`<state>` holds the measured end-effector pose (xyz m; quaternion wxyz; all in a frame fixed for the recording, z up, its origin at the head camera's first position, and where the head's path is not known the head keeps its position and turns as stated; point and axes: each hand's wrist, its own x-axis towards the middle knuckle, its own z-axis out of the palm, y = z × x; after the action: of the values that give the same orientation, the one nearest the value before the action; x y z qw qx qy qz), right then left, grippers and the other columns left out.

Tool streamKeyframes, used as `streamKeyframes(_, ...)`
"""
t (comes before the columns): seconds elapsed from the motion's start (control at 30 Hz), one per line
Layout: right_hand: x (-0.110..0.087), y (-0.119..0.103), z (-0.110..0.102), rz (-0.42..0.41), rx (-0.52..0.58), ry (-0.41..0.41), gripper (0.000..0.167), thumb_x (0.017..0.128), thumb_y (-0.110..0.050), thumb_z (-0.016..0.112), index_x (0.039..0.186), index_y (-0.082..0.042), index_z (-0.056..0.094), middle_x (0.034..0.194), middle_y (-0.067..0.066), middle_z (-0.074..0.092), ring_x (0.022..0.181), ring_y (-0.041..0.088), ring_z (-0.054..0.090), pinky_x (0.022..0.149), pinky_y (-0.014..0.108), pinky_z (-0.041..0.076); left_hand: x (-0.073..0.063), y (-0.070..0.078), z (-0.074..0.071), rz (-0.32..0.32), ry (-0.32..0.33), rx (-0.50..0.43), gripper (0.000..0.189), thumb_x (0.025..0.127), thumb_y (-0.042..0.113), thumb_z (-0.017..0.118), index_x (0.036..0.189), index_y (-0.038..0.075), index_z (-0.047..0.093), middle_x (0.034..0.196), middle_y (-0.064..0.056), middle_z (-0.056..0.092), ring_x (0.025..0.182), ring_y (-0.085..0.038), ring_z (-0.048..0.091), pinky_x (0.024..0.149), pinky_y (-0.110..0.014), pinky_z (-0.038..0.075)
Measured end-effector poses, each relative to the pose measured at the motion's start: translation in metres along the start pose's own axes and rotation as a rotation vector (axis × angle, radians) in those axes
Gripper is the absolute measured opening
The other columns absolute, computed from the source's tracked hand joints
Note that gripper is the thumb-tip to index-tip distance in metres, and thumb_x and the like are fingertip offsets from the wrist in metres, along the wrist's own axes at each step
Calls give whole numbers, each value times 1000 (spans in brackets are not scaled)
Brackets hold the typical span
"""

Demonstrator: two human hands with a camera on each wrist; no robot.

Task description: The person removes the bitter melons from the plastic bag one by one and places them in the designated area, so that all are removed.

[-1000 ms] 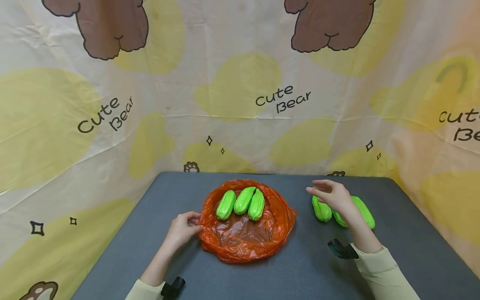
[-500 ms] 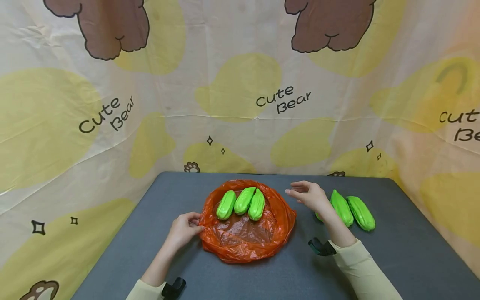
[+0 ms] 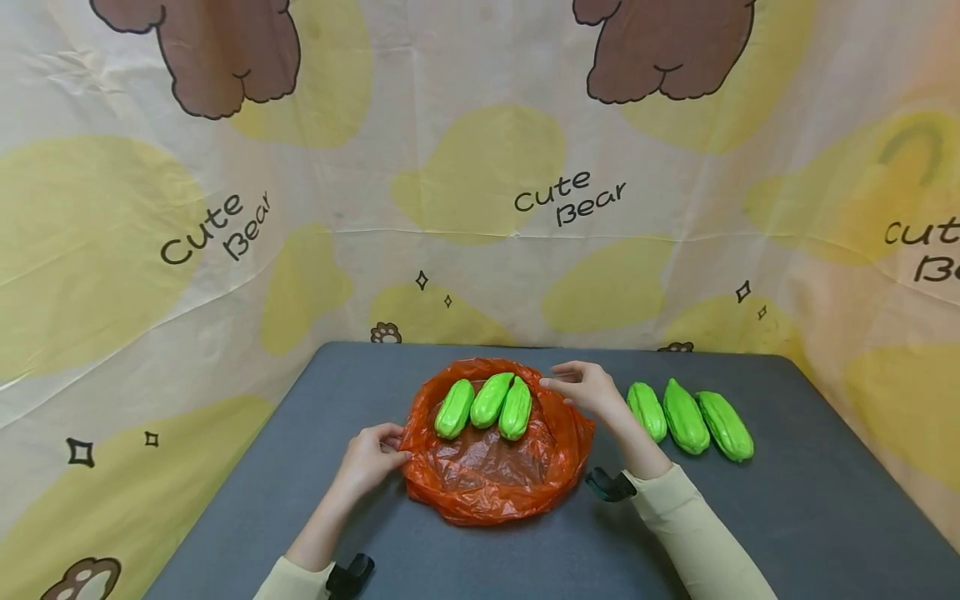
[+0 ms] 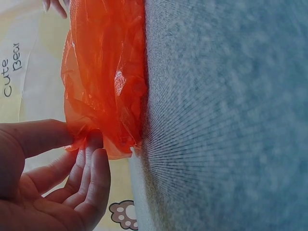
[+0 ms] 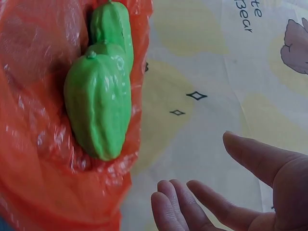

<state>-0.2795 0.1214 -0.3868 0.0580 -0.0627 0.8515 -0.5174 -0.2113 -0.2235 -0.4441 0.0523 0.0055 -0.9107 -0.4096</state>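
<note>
An orange-red plastic bag [image 3: 487,504] lies with its mouth spread in a wide ring on the table. Inside it, toward the back, three bright green, ridged, melon-like vegetables [image 3: 487,402] lie side by side. My left hand [image 3: 367,460] pinches the bag's left edge; in the left wrist view the thumb and fingers [image 4: 98,175] meet on the crumpled plastic [image 4: 108,72]. My right hand [image 3: 592,392] hovers at the bag's upper right rim, fingers apart and holding nothing. In the right wrist view, one green vegetable [image 5: 98,106] lies close beyond those fingertips.
Three more green vegetables [image 3: 684,417] lie in a row on the grey table [image 3: 450,567], right of the right forearm. A patterned cloth [image 3: 480,183] with bears and lettering hangs behind the table and along its sides.
My right hand has moved left from above the row of vegetables to the bag's right rim, uncovering that row. My left hand and the bag have stayed in place.
</note>
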Motion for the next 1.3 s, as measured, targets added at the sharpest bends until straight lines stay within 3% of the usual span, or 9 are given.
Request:
streamKeyframes(0.27,11,0,18,12,1,-17,50,89,-29,66,127,2,56,125,24,58,108,38,61,88,45,51,0,0,1,10,-1,1,29,77,6,75,104,0,67,84,-7,66,70,-13,61,61,-27,50)
streamKeyframes(0.5,23,2,30,74,30,-32,50,87,-28,68,127,0,56,122,23,60,105,36,62,86,43,52,0,-1,3,4,-2,-7,28,76,5,75,103,0,67,83,-7,66,68,-13,61,59,-27,49)
streamKeyframes(0.97,36,12,39,159,47,-58,52,87,-26,69,128,2,55,132,25,50,108,35,62,85,40,53,0,0,2,-3,-13,-6,30,76,6,75,104,0,67,85,-7,66,70,-13,60,60,-26,49)
streamKeyframes(1.3,42,19,48,212,57,-57,53,86,-26,70,128,2,55,131,23,52,104,32,64,82,39,54,1,-1,2,-11,-16,-17,29,77,5,74,104,0,67,83,-6,65,68,-13,59,58,-26,48)
